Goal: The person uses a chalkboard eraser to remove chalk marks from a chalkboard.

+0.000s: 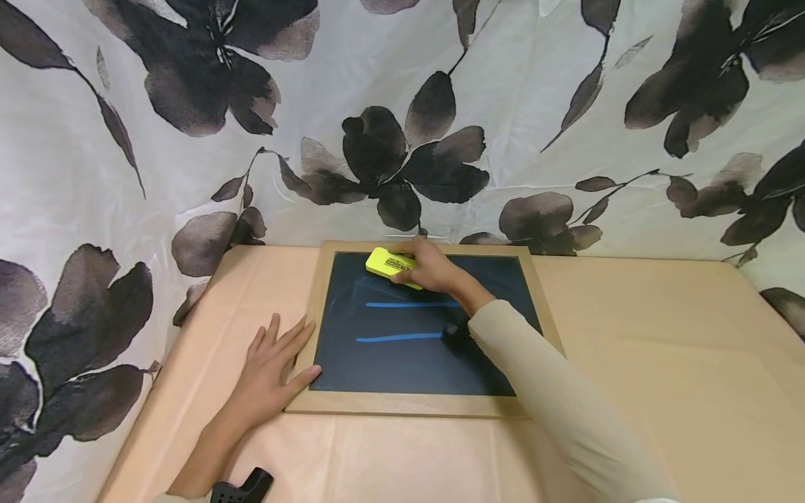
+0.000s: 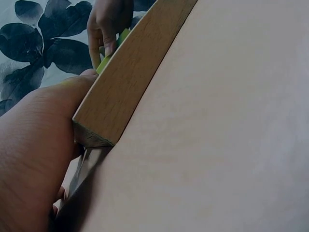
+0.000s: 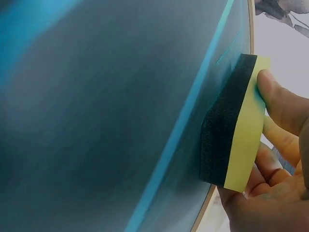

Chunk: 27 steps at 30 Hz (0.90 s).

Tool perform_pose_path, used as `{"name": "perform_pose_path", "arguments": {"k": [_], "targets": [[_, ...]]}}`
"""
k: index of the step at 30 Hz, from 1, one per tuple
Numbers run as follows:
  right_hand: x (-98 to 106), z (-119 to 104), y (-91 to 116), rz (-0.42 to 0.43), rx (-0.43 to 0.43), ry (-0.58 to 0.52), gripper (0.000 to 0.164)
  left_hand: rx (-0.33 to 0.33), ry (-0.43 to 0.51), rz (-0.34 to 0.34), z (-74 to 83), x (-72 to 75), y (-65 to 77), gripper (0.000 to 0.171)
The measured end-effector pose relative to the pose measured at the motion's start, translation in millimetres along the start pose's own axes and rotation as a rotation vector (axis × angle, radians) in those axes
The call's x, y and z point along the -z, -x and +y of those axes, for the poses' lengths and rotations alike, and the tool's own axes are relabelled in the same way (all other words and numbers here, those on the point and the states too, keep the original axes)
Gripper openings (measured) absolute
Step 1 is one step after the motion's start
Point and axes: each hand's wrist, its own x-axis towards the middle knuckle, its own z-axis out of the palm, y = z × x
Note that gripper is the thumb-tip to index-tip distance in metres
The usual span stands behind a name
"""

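A wood-framed chalkboard [image 1: 415, 367] lies on the table, with two blue lines [image 1: 402, 337] across its dark face. Near its far edge my right hand [image 1: 430, 265] grips a yellow board eraser [image 1: 382, 260]. In the right wrist view the black felt side of the eraser [image 3: 227, 121] meets the board, thumb on one side and fingers on the other. Faint blue smears show beside it. My left hand [image 1: 270, 370] rests with fingers spread on the left side of the frame, its thumb reaching over the wood. The left wrist view shows the frame's corner [image 2: 125, 82] beside that hand.
Light brown paper or cloth covers the table [image 1: 660, 349] around the board. Behind and to the left hangs a white sheet [image 1: 534, 91] with dark flowers. A black wrist-worn device [image 1: 245, 487] sits on the left forearm.
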Motion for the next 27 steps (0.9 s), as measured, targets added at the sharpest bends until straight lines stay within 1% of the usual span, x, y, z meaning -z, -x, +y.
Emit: {"name": "perform_pose_path", "arguments": {"k": [6,12,17,22,27], "targets": [[-3,-10,-9,-0.050,0.029,0.023,0.058,0.004,0.002,0.000,-0.5,-0.1,1.2,0.068],[-5,-16,-12,-0.065,0.048,0.021,0.056,0.007,-0.001,-0.002,-0.7,-1.3,0.6,0.068],[-5,-21,-10,-0.085,0.055,0.033,0.056,0.007,-0.007,0.003,-0.2,-0.7,1.6,0.069],[-5,-20,-10,-0.099,0.081,0.063,0.057,0.005,-0.016,0.000,-0.7,0.4,0.5,0.069],[-7,-21,-6,-0.124,0.104,0.062,0.056,0.015,-0.010,-0.003,-1.4,0.1,2.1,0.069]]}}
